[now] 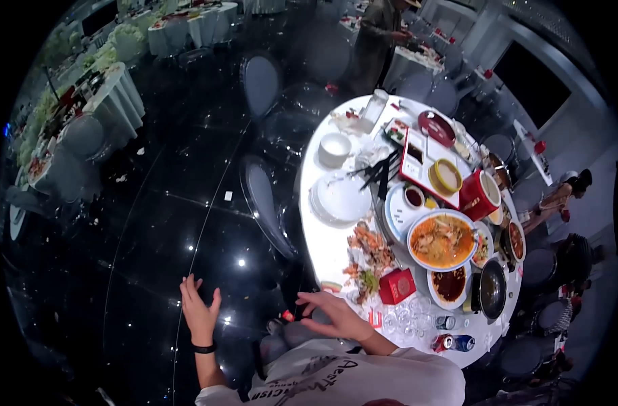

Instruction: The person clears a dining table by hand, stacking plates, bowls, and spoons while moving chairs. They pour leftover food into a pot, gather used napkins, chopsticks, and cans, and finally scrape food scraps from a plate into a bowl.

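Over the dark glossy floor, my left hand (201, 311) is raised with its fingers apart and nothing in it; a black band circles that wrist. My right hand (335, 316) reaches out beside the near left edge of a round white table (312, 233), fingers spread and holding nothing. Closest to it on the table are a red box (397, 286), a heap of food scraps (371, 254) and several clear glasses (407, 319). Farther up stand a stack of white plates (341, 197), a white bowl (335, 149) and a large bowl of orange soup (442, 239).
Grey-backed clear chairs (262, 84) stand left of the table. Two drink cans (464, 343) are near its lower edge. One person (376, 40) stands beyond it, and another (559, 196) is at the right. More covered tables (120, 101) are at the upper left.
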